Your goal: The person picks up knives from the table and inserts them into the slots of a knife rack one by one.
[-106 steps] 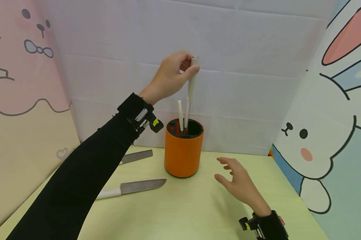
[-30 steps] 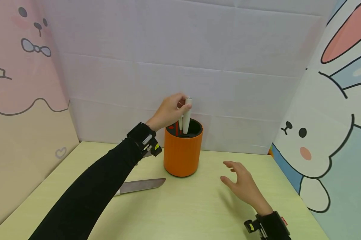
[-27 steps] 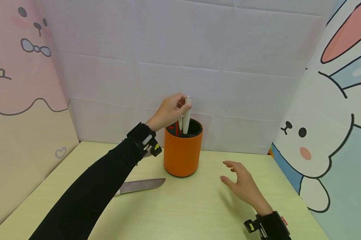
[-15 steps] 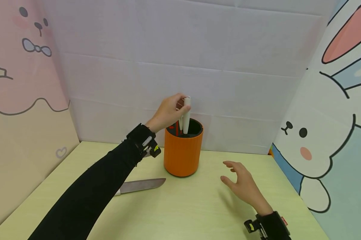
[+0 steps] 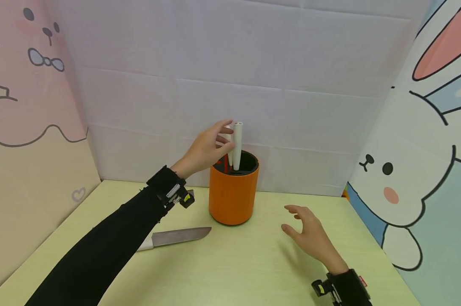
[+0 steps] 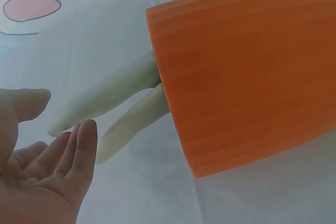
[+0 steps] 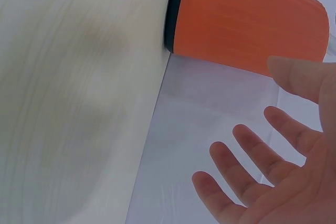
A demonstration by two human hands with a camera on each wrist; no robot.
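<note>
An orange knife block [image 5: 233, 199] with a black top stands at the back of the table. Two white knife handles stick up out of it, a thicker one [image 5: 237, 146] and a thinner one [image 5: 230, 155]. My left hand [image 5: 203, 151] is just left of the handles, its fingers loosely spread and gripping nothing; in the left wrist view the fingertips lie close to the handle ends [image 6: 100, 95]. My right hand [image 5: 311, 236] hovers over the table at the right, fingers apart and holding nothing. The blades inside the block are hidden.
A knife with a white handle and broad blade [image 5: 182, 236] lies left of the block, its handle partly behind my left sleeve. Another blade [image 5: 190, 192] lies farther back, mostly hidden by the wrist camera. A white sheet [image 5: 311, 140] hangs behind the table.
My left hand lowered a white-handled knife into the block, held it there, then let go and drew slightly left. The right hand has shifted slightly right and then stayed still.
</note>
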